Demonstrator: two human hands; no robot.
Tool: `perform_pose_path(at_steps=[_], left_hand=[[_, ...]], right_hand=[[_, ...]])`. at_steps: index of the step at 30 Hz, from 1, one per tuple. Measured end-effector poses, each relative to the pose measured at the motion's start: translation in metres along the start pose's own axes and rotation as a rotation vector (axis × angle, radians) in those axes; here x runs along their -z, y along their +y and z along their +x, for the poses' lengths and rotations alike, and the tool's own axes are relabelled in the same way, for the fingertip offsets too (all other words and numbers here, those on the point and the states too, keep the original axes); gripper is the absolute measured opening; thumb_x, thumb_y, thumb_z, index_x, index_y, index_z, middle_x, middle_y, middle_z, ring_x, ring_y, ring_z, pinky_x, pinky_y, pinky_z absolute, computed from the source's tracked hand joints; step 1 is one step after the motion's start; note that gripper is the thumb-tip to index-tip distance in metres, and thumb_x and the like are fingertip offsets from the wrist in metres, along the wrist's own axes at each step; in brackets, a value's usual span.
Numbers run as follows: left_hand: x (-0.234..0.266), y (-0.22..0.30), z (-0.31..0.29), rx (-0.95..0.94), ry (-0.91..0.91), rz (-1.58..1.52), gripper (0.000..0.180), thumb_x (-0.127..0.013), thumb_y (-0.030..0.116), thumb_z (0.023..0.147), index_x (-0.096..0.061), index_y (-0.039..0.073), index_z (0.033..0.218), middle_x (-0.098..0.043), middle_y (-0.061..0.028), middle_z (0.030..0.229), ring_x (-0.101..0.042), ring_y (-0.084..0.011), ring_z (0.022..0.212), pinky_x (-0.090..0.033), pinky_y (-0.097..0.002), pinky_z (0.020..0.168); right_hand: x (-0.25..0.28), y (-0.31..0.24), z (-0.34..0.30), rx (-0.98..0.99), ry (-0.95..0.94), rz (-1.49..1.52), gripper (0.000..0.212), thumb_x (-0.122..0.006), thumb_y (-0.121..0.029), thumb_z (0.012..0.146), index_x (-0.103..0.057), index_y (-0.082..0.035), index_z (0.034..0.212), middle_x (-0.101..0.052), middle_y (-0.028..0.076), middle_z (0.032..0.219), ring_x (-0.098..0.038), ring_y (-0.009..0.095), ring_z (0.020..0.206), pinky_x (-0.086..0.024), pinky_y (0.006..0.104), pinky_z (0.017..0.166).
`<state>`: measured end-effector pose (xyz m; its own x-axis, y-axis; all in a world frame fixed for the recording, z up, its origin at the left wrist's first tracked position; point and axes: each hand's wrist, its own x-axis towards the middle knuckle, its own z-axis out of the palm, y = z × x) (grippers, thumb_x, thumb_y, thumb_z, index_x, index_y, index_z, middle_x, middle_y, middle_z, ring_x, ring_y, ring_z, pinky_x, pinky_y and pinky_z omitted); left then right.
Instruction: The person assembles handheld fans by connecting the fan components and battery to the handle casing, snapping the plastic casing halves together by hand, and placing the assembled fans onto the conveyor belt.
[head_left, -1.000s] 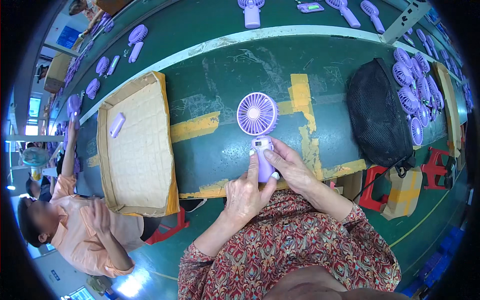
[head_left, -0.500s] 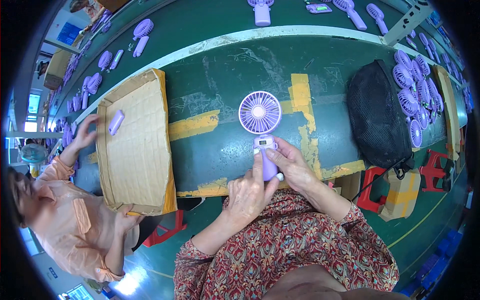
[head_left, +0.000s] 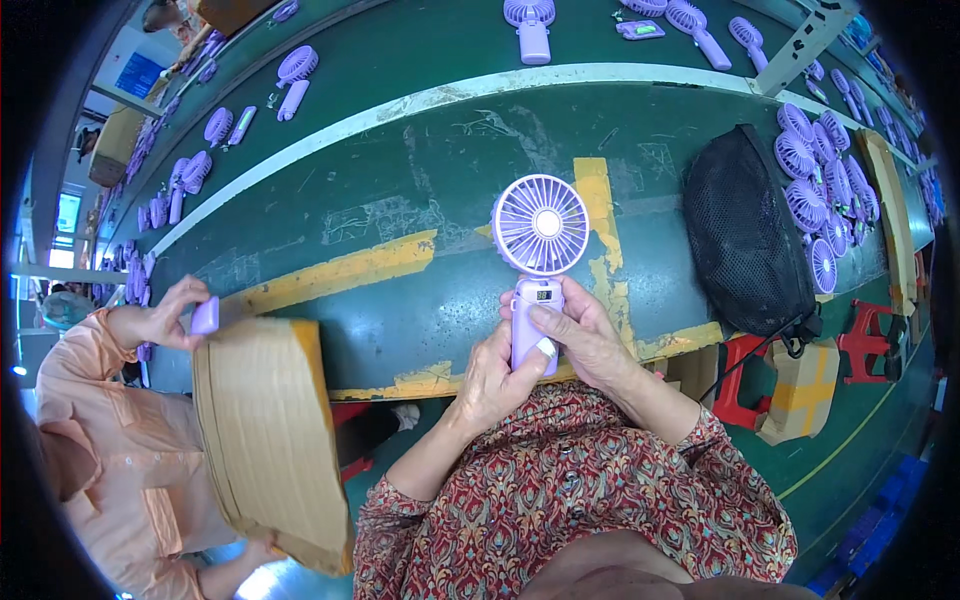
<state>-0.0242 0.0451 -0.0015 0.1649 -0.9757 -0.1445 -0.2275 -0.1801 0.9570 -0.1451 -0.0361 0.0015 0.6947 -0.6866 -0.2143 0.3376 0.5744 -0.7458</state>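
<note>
A lilac handheld fan (head_left: pixel 541 228) with a round grille stands upright in front of me, over the near part of the bench. A small display glows at the top of its handle. My left hand (head_left: pixel 490 388) is closed round the lower left of the handle, its thumb laid across the front; a white wrap or cap covers that thumb's tip. My right hand (head_left: pixel 590 345) grips the handle from the right, thumb pressed on the front below the display. Some fingers of both hands are hidden behind the handle.
At left, a co-worker (head_left: pixel 130 420) holds a tilted cardboard tray (head_left: pixel 270 420) and a small lilac piece (head_left: pixel 205 316). A black mesh bag (head_left: pixel 745 235) lies to the right beside piled lilac fans (head_left: pixel 808 205). Beyond the white rail (head_left: pixel 430 100) are more fans. Red stools (head_left: pixel 868 345) stand below.
My left hand has gone from a finger pressing near the display to wrapping the handle. The fan's head has turned slightly. The co-worker has lifted the lilac piece out and tipped the tray down.
</note>
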Motion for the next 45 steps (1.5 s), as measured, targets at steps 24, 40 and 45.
perform_pose_path(at_steps=[24,40,45], left_hand=[[0.007,-0.008,0.018,0.227,-0.172,-0.266,0.026,-0.054,0.021,0.087,-0.054,0.001,0.104,-0.061,-0.004,0.079,-0.053,-0.0077,0.057,-0.044,-0.0223,0.052],[0.126,0.049,0.211,-0.331,0.56,0.619,0.03,-0.057,0.026,0.079,-0.058,-0.004,0.086,-0.06,-0.024,0.072,-0.06,-0.0408,0.071,-0.047,-0.0467,0.066],[0.145,0.026,0.305,-0.425,0.724,0.964,0.024,-0.06,0.019,0.074,-0.056,-0.002,0.086,-0.061,-0.0229,0.078,-0.061,-0.04,0.07,-0.049,-0.0472,0.064]], right_hand=[[0.02,0.002,0.022,-0.038,0.018,-0.373,0.036,-0.058,-0.017,0.088,-0.046,0.0,0.117,-0.061,0.012,0.103,-0.061,0.016,0.091,-0.05,0.0299,0.08],[-0.099,-0.152,-0.032,1.854,-2.035,0.45,0.012,-0.044,-0.016,0.086,-0.04,-0.005,0.083,-0.037,0.0,0.082,-0.041,0.007,0.071,-0.036,0.0224,0.053],[-0.086,-0.123,-0.04,2.115,-0.344,-0.2,0.02,-0.051,0.002,0.08,-0.044,-0.002,0.098,-0.04,0.002,0.089,-0.044,0.012,0.08,-0.039,0.0234,0.063]])
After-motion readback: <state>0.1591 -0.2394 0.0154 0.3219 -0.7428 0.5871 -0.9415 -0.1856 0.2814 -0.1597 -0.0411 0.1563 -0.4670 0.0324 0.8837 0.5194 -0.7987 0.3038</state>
